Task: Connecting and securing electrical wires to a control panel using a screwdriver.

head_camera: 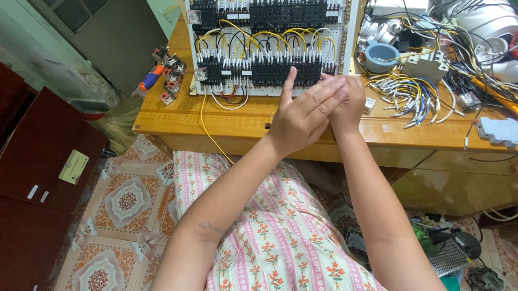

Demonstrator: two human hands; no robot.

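While both bare hands meet above the honey-coloured wooden desk (242, 122), neither one grasps anything.

Fingers straight and spread loose, the left hand (302, 115) lies flat against the right hand (345, 104), whose fingers are mostly hidden behind it, so whether they curl I cannot tell. Just beyond the fingertips, propped up on the desk, stands the white wiring board packed with black terminal blocks and yellow looped wires (265, 37); its lower row sits just beside the left thumb. Right of the hands lies a bundle of short loose wires (410, 96), near a small blue-grey bowl (381, 55).
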